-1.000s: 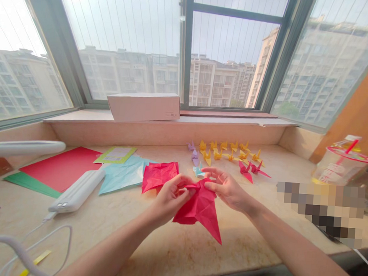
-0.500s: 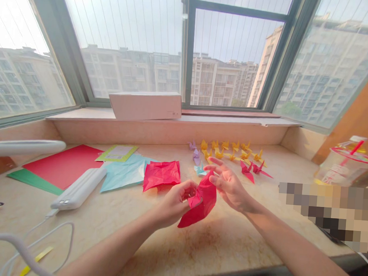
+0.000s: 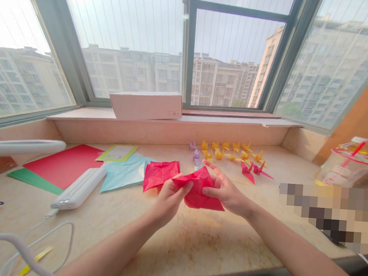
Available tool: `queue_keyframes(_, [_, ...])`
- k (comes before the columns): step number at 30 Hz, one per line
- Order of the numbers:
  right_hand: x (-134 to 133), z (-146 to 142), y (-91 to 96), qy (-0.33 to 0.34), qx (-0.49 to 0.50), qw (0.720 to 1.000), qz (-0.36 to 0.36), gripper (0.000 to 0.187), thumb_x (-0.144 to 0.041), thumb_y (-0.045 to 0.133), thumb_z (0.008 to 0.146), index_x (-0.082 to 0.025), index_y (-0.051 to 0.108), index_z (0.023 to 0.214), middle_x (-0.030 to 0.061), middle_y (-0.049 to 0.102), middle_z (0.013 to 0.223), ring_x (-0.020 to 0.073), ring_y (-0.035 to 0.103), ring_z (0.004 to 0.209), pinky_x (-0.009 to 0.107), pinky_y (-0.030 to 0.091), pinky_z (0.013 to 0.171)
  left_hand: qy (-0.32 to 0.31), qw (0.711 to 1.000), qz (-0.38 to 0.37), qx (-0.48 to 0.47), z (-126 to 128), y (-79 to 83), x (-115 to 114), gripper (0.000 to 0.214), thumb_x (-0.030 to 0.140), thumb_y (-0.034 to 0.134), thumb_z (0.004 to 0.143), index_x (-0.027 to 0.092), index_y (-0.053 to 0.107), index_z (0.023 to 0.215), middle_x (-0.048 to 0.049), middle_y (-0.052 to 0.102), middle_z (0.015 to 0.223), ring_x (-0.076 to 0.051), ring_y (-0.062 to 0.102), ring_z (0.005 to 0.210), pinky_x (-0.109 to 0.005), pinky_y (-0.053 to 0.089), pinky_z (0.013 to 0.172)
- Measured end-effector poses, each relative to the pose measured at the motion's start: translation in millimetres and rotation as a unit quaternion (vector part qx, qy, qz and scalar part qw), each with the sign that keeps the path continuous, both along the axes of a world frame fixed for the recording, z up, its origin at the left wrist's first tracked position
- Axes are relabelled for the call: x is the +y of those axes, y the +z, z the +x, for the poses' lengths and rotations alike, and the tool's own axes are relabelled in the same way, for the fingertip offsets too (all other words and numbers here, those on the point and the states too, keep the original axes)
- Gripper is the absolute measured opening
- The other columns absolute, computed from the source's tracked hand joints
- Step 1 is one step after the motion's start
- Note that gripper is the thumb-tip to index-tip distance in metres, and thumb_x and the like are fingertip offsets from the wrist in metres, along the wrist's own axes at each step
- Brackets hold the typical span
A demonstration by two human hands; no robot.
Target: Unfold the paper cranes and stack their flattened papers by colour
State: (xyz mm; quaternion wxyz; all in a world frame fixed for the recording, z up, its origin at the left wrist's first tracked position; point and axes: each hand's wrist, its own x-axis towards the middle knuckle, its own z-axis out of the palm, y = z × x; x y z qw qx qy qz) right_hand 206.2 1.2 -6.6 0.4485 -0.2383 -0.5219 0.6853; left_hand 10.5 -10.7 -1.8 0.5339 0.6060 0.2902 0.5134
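Note:
Both my hands hold a creased red sheet of paper (image 3: 199,190) just above the stone counter (image 3: 195,239). My left hand (image 3: 168,198) pinches its left edge with closed fingers. My right hand (image 3: 223,189) grips its right side, thumb pressed on the paper and the other fingers behind it. A second crumpled red sheet (image 3: 159,174) lies flat just left of my hands. Behind them stand rows of small folded paper cranes: yellow ones (image 3: 230,151), two purple (image 3: 195,153) and two red (image 3: 253,169).
A light blue sheet (image 3: 123,171), a red sheet (image 3: 64,165) and a green sheet lie at left, beside a white power bank (image 3: 79,188) with a cable. A white box (image 3: 146,105) sits on the windowsill. A plastic cup with a red straw (image 3: 346,166) stands at right.
The red paper hung down in a long point, then was gathered up; now it is spread wider between both hands, and my right hand has closed on it.

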Motion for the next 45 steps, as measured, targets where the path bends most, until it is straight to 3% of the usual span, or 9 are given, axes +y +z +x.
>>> queue_keyframes(7, [0.8, 1.5, 5.4, -0.086, 0.015, 0.995, 0.049, 0.086, -0.025, 0.079, 0.074, -0.044, 0.033, 0.144, 0.0019, 0.063, 0.124, 0.0200, 0.066, 0.098, 0.035, 0.058, 0.079, 0.036, 0.999, -0.039, 0.008, -2.1, -0.6, 6.8, 0.030, 0.043, 0.065, 0.085, 0.014, 0.068, 0.092, -0.0062, 0.071, 0.082, -0.018, 0.065, 0.070, -0.031, 0.052, 0.069])
queue_keyframes(11, [4.0, 3.3, 2.7, -0.118, 0.014, 0.992, 0.049, 0.045, -0.027, 0.079, 0.074, -0.032, 0.065, 0.117, 0.0020, 0.068, 0.110, 0.0185, 0.067, 0.090, 0.033, 0.058, 0.075, 0.079, 0.995, -0.046, 0.030, -4.1, -3.5, 11.2, 0.032, 0.046, 0.065, 0.084, 0.014, 0.067, 0.089, -0.0035, 0.069, 0.076, -0.017, 0.063, 0.066, -0.029, 0.052, 0.066])
queue_keyframes(14, [7.1, 4.3, -1.4, -0.123, -0.003, 0.992, 0.035, 0.031, -0.032, 0.079, 0.076, -0.025, 0.072, 0.105, 0.0037, 0.071, 0.097, 0.0195, 0.067, 0.086, 0.034, 0.056, 0.075, 0.085, 0.995, -0.050, 0.022, -4.5, -1.8, 11.0, 0.035, 0.050, 0.063, 0.085, 0.015, 0.065, 0.087, -0.0038, 0.070, 0.079, -0.018, 0.066, 0.072, -0.028, 0.052, 0.067])
queue_keyframes(19, [11.8, 4.1, -6.8, -0.166, -0.048, 0.984, 0.049, 0.041, -0.039, 0.079, 0.075, -0.023, 0.071, 0.112, 0.0066, 0.071, 0.105, 0.0242, 0.067, 0.095, 0.035, 0.055, 0.075, 0.063, 0.996, -0.061, 0.000, -3.8, 0.9, 9.3, 0.039, 0.055, 0.061, 0.084, 0.016, 0.061, 0.081, -0.0019, 0.068, 0.074, -0.016, 0.065, 0.066, -0.027, 0.051, 0.063])
queue_keyframes(25, [13.3, 3.8, -7.8, -0.168, -0.031, 0.985, 0.033, 0.049, -0.040, 0.077, 0.077, -0.022, 0.065, 0.122, 0.0056, 0.072, 0.096, 0.0197, 0.069, 0.076, 0.035, 0.056, 0.070, 0.114, 0.991, -0.063, 0.042, -5.0, 4.3, 9.5, 0.038, 0.053, 0.067, 0.080, 0.017, 0.058, 0.079, 0.0018, 0.063, 0.063, -0.011, 0.055, 0.048, -0.020, 0.042, 0.044])
queue_keyframes(32, [4.9, -4.2, -2.1, -0.132, -0.020, 0.989, 0.068, 0.087, -0.036, 0.081, 0.074, -0.036, 0.030, 0.146, 0.0067, 0.064, 0.123, 0.0215, 0.067, 0.099, 0.036, 0.055, 0.082, 0.169, 0.985, -0.027, 0.029, -12.1, 2.5, 19.2, 0.037, 0.052, 0.069, 0.079, 0.019, 0.056, 0.088, 0.0022, 0.066, 0.069, -0.011, 0.059, 0.052, -0.019, 0.044, 0.046])
queue_keyframes(35, [6.4, -8.1, -6.0, -0.115, -0.032, 0.992, 0.040, 0.098, -0.039, 0.081, 0.072, -0.033, 0.021, 0.148, 0.0035, 0.072, 0.098, 0.0174, 0.068, 0.069, 0.029, 0.055, 0.059, 0.170, 0.985, -0.025, 0.008, -16.5, 1.5, 24.8, 0.038, 0.051, 0.070, 0.077, 0.021, 0.053, 0.091, 0.0016, 0.069, 0.075, -0.014, 0.065, 0.059, -0.021, 0.050, 0.052])
queue_keyframes(39, [7.8, -8.8, -5.4, -0.157, -0.104, 0.982, 0.029, 0.094, -0.042, 0.078, 0.075, -0.029, 0.020, 0.148, -0.0041, 0.067, 0.070, 0.0061, 0.042, 0.035, 0.016, 0.027, 0.031, 0.175, 0.984, -0.013, 0.024, -18.5, -0.3, 29.4, 0.038, 0.052, 0.071, 0.077, 0.021, 0.054, 0.089, 0.0007, 0.069, 0.074, -0.015, 0.067, 0.062, -0.021, 0.050, 0.052])
queue_keyframes(45, [6.9, -1.8, 3.1, -0.172, -0.170, 0.970, 0.017, 0.080, -0.041, 0.081, 0.071, -0.029, 0.040, 0.139, 0.0016, 0.067, 0.091, 0.0023, 0.042, 0.034, 0.016, 0.024, 0.028, 0.196, 0.980, -0.016, 0.040, -25.7, 4.2, 36.2, 0.037, 0.051, 0.073, 0.074, 0.020, 0.056, 0.084, -0.0004, 0.070, 0.071, -0.016, 0.066, 0.059, -0.022, 0.049, 0.050])
